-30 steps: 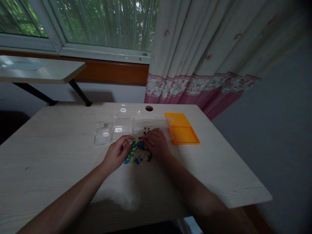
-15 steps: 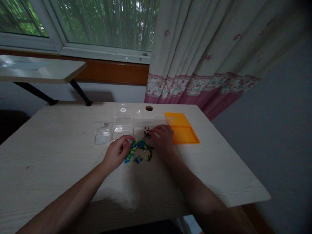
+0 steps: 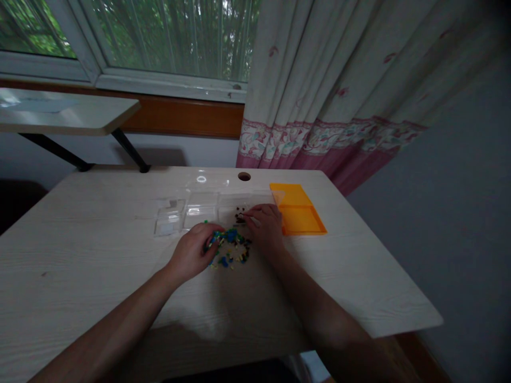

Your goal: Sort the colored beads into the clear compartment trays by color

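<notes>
A loose heap of tiny building bricks (image 3: 231,235), in blue, green, yellow and black, lies on the table. My left hand (image 3: 194,250) curves over the heap's left side, thumb and fingers apart, with green and blue bricks showing between them. Beyond the heap, several small dark brown pieces (image 3: 240,218) sit in a clear plastic box (image 3: 227,201). The fingertips of my right hand (image 3: 265,226) are pinched together at the right of these pieces. What they hold, if anything, is too small to make out.
Two more clear plastic containers stand to the left, a larger one (image 3: 195,210) and a smaller one (image 3: 165,226). An orange open case (image 3: 301,219) lies right of my right hand. Behind are a cable hole (image 3: 244,176), a raised shelf (image 3: 67,114) and a curtain (image 3: 303,106).
My left hand has opened its fingers and moved slightly right, onto the left side of the brick heap. My right hand stays nearly in place over the dark pieces.
</notes>
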Demonstrator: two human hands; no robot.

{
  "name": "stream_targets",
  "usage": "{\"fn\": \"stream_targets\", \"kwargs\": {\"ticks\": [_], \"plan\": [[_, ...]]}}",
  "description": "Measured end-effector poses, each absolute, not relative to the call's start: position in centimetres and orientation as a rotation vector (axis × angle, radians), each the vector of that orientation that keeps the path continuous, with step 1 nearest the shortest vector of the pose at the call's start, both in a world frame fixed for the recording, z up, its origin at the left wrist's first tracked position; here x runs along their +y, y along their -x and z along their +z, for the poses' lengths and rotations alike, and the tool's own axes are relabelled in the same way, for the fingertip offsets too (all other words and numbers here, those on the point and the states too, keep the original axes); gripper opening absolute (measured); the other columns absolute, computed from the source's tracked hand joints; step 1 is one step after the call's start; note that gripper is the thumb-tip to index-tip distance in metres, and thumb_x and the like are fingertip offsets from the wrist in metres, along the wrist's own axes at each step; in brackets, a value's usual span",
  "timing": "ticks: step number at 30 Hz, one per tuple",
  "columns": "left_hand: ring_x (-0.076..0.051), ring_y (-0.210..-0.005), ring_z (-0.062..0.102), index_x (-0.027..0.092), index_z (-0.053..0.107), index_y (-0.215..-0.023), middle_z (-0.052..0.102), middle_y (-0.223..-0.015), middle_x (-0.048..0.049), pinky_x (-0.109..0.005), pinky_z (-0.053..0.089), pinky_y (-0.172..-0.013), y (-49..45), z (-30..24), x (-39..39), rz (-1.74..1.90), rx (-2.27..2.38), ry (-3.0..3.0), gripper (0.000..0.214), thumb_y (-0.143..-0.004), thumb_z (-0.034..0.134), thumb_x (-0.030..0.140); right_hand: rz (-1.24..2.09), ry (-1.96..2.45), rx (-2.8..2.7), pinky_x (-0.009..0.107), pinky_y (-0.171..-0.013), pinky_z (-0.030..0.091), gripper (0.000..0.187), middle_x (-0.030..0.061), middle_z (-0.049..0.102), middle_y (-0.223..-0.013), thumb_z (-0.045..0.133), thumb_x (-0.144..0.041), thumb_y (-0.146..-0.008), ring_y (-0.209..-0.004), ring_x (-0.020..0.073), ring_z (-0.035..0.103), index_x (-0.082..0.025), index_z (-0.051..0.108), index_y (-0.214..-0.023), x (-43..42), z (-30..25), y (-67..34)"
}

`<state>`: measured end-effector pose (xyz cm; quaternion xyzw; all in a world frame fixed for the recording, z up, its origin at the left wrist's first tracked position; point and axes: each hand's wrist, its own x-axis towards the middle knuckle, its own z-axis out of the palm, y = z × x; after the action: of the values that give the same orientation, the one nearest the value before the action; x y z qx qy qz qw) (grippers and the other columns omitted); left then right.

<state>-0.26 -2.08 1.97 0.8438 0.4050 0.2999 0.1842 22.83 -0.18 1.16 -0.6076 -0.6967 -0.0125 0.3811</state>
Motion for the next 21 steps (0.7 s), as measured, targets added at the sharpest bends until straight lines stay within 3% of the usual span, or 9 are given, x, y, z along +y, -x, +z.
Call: {"fn": "stream_targets", "kwargs": {"ticks": [4, 21], "plan": [[-0.021, -0.089, 0.057, 0.021, 0.063, -0.104, 0.06, -0.09, -0.0053, -0.033, 0.047, -0.077, 0.32, 1.91, -2.03, 0.749, 1.206, -2.437, 0.022, -0.087, 0.051, 0.016, -0.044, 1.534, -1.788, 0.04, -0.094, 0.039, 0.01, 0.0031, 0.069, -0.095, 0.07, -0.033, -0.084, -0.1, 0.0224, 0.054, -0.026, 0.076, -0.087, -0.05, 0.91, -22.94], [-0.021, -0.092, 0.061, 0.023, 0.065, -0.105, 0.063, -0.093, -0.0043, -0.032, 0.049, -0.078, 0.36, 1.92, -2.04, 0.607, 1.336, -2.463, 0.024, -0.087, 0.049, 0.019, -0.061, 1.508, -1.809, 0.039, -0.094, 0.04, 0.014, 0.0037, 0.069, -0.093, 0.065, -0.032, -0.088, -0.098, 0.0214, 0.055, -0.023, 0.076, -0.087, -0.07, 0.98, -22.9]]}}
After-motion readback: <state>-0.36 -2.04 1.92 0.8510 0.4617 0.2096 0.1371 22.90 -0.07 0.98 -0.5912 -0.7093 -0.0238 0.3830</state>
